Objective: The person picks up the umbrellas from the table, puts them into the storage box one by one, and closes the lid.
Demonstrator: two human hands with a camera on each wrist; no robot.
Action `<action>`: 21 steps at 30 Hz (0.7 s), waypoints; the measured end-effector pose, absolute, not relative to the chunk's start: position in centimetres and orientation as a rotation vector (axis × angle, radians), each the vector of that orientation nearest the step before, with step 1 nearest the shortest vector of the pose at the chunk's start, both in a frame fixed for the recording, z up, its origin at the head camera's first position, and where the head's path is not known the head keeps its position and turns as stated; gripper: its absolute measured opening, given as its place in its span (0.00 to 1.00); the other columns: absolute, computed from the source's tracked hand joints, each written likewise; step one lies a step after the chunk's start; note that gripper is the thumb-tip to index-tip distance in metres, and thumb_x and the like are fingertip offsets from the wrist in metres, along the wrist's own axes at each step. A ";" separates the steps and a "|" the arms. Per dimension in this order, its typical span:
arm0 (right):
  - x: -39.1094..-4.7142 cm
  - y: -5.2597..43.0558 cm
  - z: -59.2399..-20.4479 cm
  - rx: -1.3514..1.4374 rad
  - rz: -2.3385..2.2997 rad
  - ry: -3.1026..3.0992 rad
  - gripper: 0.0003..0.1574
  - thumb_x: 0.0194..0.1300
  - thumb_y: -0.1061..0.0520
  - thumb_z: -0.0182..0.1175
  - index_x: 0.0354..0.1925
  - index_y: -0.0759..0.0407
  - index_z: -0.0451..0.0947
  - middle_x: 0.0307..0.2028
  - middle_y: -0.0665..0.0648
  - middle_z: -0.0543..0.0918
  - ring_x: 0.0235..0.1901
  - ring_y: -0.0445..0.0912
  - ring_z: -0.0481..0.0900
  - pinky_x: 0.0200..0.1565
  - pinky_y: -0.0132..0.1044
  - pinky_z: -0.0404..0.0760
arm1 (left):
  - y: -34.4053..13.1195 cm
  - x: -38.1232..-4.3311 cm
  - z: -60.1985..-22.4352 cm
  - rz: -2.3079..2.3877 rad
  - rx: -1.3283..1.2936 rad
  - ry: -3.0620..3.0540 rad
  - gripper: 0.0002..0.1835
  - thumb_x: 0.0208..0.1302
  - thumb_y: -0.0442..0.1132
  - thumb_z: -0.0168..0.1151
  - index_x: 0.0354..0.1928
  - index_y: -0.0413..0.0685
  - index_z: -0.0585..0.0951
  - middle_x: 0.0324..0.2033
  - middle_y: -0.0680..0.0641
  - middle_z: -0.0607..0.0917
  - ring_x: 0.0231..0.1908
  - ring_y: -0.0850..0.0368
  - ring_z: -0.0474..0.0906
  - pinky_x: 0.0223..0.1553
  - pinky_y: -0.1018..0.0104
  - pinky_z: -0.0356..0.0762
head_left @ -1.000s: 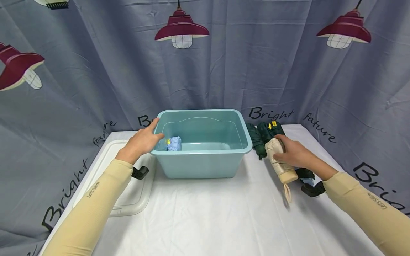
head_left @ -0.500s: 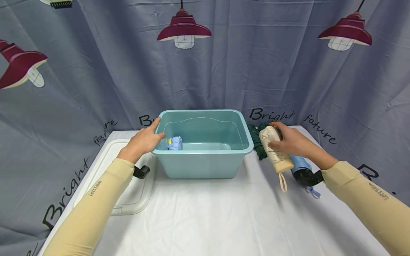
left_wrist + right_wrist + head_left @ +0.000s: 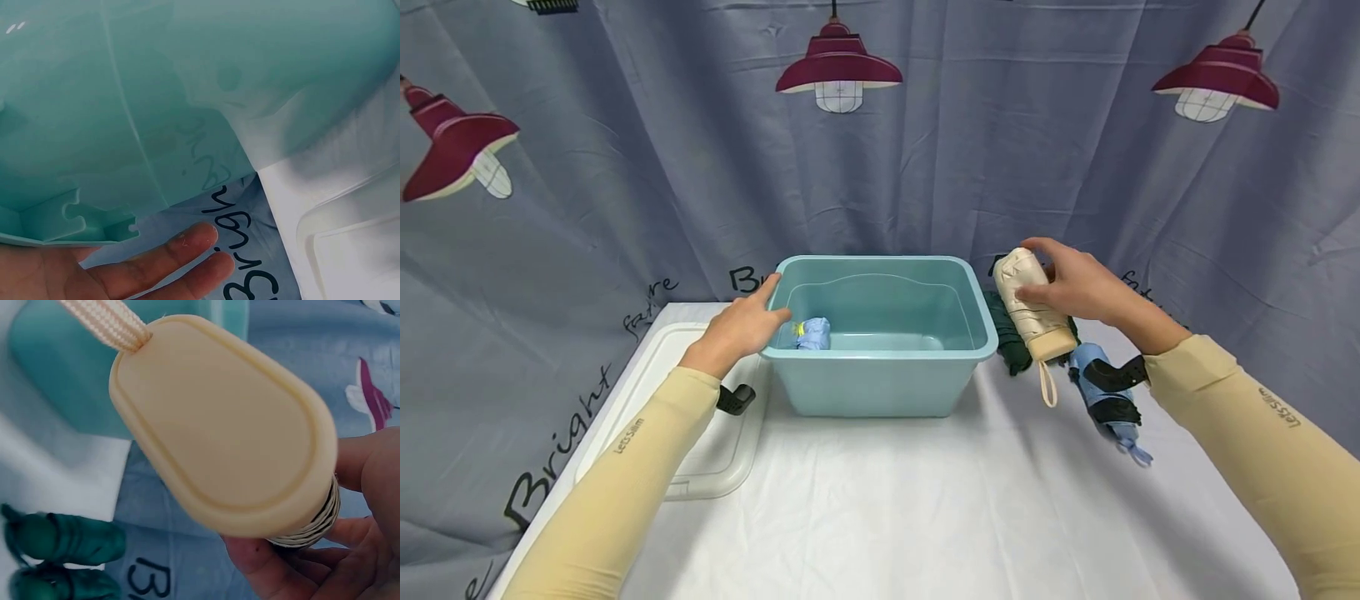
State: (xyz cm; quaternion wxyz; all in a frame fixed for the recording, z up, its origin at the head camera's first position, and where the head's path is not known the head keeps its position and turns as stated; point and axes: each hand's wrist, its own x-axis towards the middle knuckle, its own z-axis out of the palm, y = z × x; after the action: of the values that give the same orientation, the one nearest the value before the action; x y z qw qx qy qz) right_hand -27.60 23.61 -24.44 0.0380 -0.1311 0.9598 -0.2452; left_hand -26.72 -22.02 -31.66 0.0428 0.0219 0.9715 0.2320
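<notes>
In the head view my right hand (image 3: 1071, 283) holds a cream folded umbrella (image 3: 1032, 304) by its side, thumb across the near face. The umbrella tilts above the table's right side, its wrist loop (image 3: 1048, 385) hanging down. Its flat end cap (image 3: 225, 419) fills the right wrist view. My left hand (image 3: 736, 335) holds the left rim of a teal plastic bin (image 3: 872, 383), thumb over the rim. Two fingers (image 3: 181, 247) extend outside the wall in the left wrist view. Inside the bin a light blue folded umbrella (image 3: 814, 333) is partly visible.
Dark green folded umbrellas (image 3: 81, 540) lie right of the bin, partly hidden in the head view. A blue folded umbrella with a black band (image 3: 1101, 387) lies nearer. A translucent white lid (image 3: 711, 471) lies left on the white table (image 3: 880, 517). A grey printed curtain (image 3: 970, 167) hangs behind.
My right hand has lifted the cream umbrella up and left, toward the bin. The blue umbrella on the table has come into fuller view. My left hand stays at the bin's rim.
</notes>
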 end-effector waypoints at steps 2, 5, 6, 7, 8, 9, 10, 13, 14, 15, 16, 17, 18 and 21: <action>-27.9 23.0 -23.8 -0.412 -0.753 2.951 0.51 0.69 0.48 0.64 0.79 0.55 0.49 0.51 0.72 0.80 0.43 0.56 0.84 0.37 0.47 0.82 | -22.1 -26.7 -31.7 0.700 0.061 2.977 0.42 0.70 0.59 0.42 0.81 0.67 0.39 0.76 0.35 0.60 0.68 0.33 0.67 0.60 0.34 0.66; -28.4 22.1 -23.1 -0.432 -0.758 2.950 0.51 0.68 0.48 0.64 0.79 0.55 0.50 0.53 0.72 0.80 0.45 0.58 0.84 0.38 0.47 0.83 | -22.2 -26.8 -31.7 0.689 0.052 2.980 0.42 0.70 0.59 0.42 0.81 0.68 0.39 0.76 0.35 0.60 0.68 0.32 0.67 0.60 0.34 0.66; -28.5 21.8 -22.9 -0.437 -0.761 2.944 0.51 0.68 0.48 0.64 0.79 0.55 0.50 0.54 0.72 0.79 0.45 0.58 0.84 0.39 0.47 0.83 | -22.2 -26.8 -31.6 0.686 0.052 2.979 0.42 0.70 0.59 0.42 0.81 0.68 0.39 0.76 0.35 0.60 0.68 0.32 0.67 0.60 0.34 0.66; -28.6 21.6 -22.7 -0.445 -0.759 2.943 0.51 0.68 0.48 0.64 0.79 0.55 0.50 0.54 0.72 0.79 0.46 0.58 0.83 0.39 0.47 0.83 | -22.2 -26.9 -31.6 0.683 0.050 2.980 0.42 0.70 0.59 0.42 0.81 0.68 0.39 0.76 0.35 0.60 0.68 0.33 0.67 0.60 0.34 0.66; -28.7 21.3 -22.6 -0.447 -0.754 2.943 0.51 0.68 0.47 0.64 0.79 0.55 0.50 0.54 0.72 0.79 0.46 0.58 0.83 0.38 0.46 0.83 | -22.2 -26.9 -31.6 0.680 0.049 2.982 0.42 0.70 0.59 0.42 0.81 0.68 0.39 0.76 0.35 0.60 0.68 0.33 0.67 0.60 0.34 0.66; -28.8 21.0 -22.4 -0.452 -0.755 2.939 0.51 0.68 0.47 0.64 0.79 0.54 0.50 0.54 0.72 0.79 0.46 0.58 0.83 0.39 0.46 0.83 | -22.2 -26.9 -31.6 0.678 0.048 2.983 0.42 0.70 0.59 0.42 0.81 0.68 0.39 0.76 0.35 0.60 0.68 0.33 0.67 0.60 0.34 0.67; -28.9 20.7 -22.3 -0.456 -0.752 2.938 0.51 0.68 0.47 0.64 0.79 0.54 0.50 0.54 0.72 0.79 0.46 0.58 0.83 0.39 0.46 0.83 | -22.2 -26.9 -31.5 0.676 0.049 2.984 0.42 0.70 0.59 0.42 0.81 0.68 0.39 0.76 0.35 0.60 0.67 0.33 0.67 0.60 0.34 0.67; -29.3 19.7 -22.0 -0.464 -0.745 2.932 0.51 0.68 0.46 0.64 0.79 0.53 0.50 0.54 0.71 0.79 0.47 0.58 0.83 0.40 0.46 0.82 | -22.1 -26.9 -31.5 0.667 0.053 2.991 0.42 0.70 0.59 0.42 0.82 0.67 0.39 0.76 0.35 0.60 0.67 0.33 0.68 0.59 0.34 0.67; -29.4 19.4 -21.9 -0.467 -0.743 2.925 0.52 0.68 0.46 0.64 0.80 0.53 0.50 0.55 0.71 0.79 0.47 0.58 0.83 0.40 0.47 0.82 | -22.1 -27.0 -31.5 0.663 0.053 2.992 0.42 0.70 0.59 0.42 0.82 0.67 0.40 0.76 0.35 0.60 0.67 0.33 0.68 0.59 0.34 0.67; -29.6 19.0 -21.8 -0.471 -0.741 2.920 0.52 0.68 0.46 0.64 0.80 0.53 0.49 0.56 0.71 0.79 0.49 0.58 0.83 0.41 0.47 0.82 | -22.1 -26.9 -31.5 0.660 0.052 2.992 0.42 0.70 0.59 0.42 0.82 0.67 0.40 0.76 0.35 0.61 0.67 0.33 0.68 0.59 0.34 0.67; -29.8 18.6 -21.8 -0.476 -0.739 2.913 0.52 0.68 0.46 0.64 0.80 0.53 0.49 0.56 0.70 0.79 0.50 0.58 0.82 0.42 0.48 0.82 | -22.1 -26.9 -31.5 0.658 0.049 2.992 0.42 0.70 0.59 0.42 0.82 0.66 0.40 0.76 0.35 0.61 0.67 0.33 0.69 0.59 0.34 0.68; -30.0 18.2 -21.7 -0.479 -0.740 2.904 0.52 0.68 0.47 0.64 0.80 0.53 0.49 0.57 0.70 0.78 0.51 0.59 0.82 0.43 0.48 0.82 | -22.1 -26.9 -31.5 0.655 0.047 2.991 0.42 0.70 0.59 0.41 0.82 0.66 0.40 0.75 0.35 0.61 0.66 0.33 0.69 0.58 0.35 0.68; -30.2 17.8 -21.7 -0.485 -0.741 2.897 0.52 0.68 0.47 0.64 0.80 0.54 0.49 0.58 0.70 0.78 0.52 0.59 0.82 0.44 0.49 0.81 | -22.1 -26.9 -31.5 0.654 0.043 2.988 0.42 0.70 0.59 0.41 0.82 0.66 0.40 0.75 0.35 0.61 0.66 0.33 0.69 0.58 0.35 0.68; -30.9 16.6 -21.7 -0.493 -0.737 2.876 0.51 0.69 0.47 0.64 0.80 0.55 0.50 0.59 0.69 0.78 0.53 0.59 0.81 0.46 0.49 0.81 | -22.0 -26.9 -31.4 0.654 0.037 2.982 0.42 0.70 0.59 0.41 0.82 0.66 0.40 0.75 0.35 0.62 0.66 0.34 0.70 0.57 0.36 0.69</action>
State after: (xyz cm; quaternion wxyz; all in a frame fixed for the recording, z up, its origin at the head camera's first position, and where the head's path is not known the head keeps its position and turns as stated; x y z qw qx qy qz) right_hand -30.87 16.65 -21.69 0.0658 -0.1636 0.9535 -0.2444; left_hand -26.87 -22.02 -31.43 0.0443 0.0122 0.9758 0.2139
